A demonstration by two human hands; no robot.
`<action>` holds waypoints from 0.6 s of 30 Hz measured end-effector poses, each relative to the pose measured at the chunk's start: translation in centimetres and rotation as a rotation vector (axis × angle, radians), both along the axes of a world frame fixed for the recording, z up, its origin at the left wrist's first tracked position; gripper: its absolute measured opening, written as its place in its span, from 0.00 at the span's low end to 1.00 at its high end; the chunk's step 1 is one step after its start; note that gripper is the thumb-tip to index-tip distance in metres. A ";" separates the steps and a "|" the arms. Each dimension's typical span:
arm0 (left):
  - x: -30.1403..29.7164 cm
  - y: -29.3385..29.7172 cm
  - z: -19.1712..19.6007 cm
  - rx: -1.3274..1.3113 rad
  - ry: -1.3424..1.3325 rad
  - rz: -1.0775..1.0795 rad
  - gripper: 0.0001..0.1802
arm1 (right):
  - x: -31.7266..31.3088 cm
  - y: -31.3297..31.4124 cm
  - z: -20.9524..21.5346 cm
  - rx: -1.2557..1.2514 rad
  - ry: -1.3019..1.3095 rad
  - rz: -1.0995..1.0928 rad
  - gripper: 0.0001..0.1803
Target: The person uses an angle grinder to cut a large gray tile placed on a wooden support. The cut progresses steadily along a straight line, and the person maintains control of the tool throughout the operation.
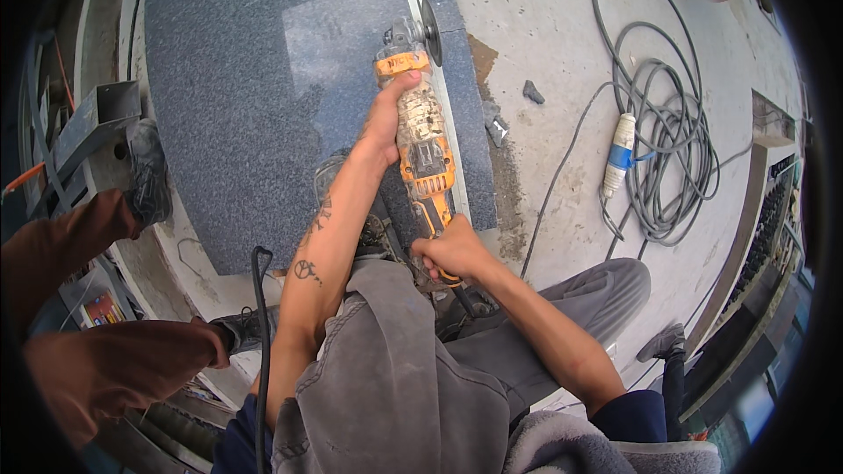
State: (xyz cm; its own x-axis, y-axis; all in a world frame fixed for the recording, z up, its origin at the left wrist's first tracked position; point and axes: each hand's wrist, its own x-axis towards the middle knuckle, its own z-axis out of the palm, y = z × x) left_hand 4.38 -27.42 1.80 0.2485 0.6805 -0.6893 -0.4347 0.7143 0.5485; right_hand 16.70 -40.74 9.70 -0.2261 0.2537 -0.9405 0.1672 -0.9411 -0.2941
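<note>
Both my hands are closed on an orange and black angle grinder (pixel 428 171), its body smeared with pale dried stuff. My left hand (pixel 386 118) grips the body just behind the head. Lower down, my right hand (pixel 455 250) wraps the rear handle, where the cord comes out. A thin dark cutting disc (pixel 431 32) stands on edge at the grinder's far end, beside a pale metal straightedge (pixel 450 114). Beneath lies a dark grey speckled stone slab (pixel 237 123); whether the disc touches it I cannot tell.
A coiled grey cable (pixel 676 149) with a white and blue connector (pixel 620 158) lies on the concrete floor (pixel 544 26) at right. At left are another person's brown trouser legs (pixel 132 360) and a metal box section (pixel 105 114). A dark stone chip (pixel 532 91) lies right of the slab.
</note>
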 end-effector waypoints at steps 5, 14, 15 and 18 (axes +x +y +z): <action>0.0 -0.4 -0.1 -0.015 -0.027 -0.010 0.28 | 0.0 -0.5 0.0 0.004 -0.003 0.008 0.11; 0.1 -1.1 0.1 -0.041 -0.016 -0.022 0.29 | 0.3 -1.3 -0.2 -0.018 0.007 -0.012 0.12; 0.1 -1.3 0.1 -0.039 -0.009 -0.021 0.29 | 0.3 -1.4 -0.1 -0.010 0.007 -0.007 0.12; 0.1 -1.5 0.1 -0.043 -0.019 -0.022 0.29 | 0.3 -1.7 -0.1 -0.003 0.012 -0.009 0.12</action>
